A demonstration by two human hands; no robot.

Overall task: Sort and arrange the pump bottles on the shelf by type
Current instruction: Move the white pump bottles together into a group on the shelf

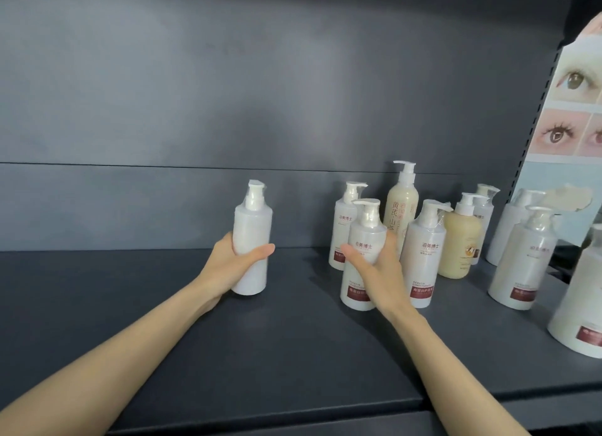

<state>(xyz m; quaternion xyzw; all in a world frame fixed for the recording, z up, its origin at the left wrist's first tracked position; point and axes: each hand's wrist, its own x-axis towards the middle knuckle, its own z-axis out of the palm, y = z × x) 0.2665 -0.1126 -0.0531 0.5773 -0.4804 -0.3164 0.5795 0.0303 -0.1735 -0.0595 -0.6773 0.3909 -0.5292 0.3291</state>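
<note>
A plain white pump bottle [252, 240] stands upright on the dark shelf [163, 321], well to the left of the tall cream bottle [402, 204] and apart from the cluster. The left hand [233, 266] wraps round its lower half, thumb across the front, forearm stretched forward. Just in front of the tall cream bottle, the right hand [374, 269] curls round a red-labelled white bottle [363, 237], thumb on its face. A squat yellow bottle [459, 240] stands to the right of the tall cream bottle.
</note>
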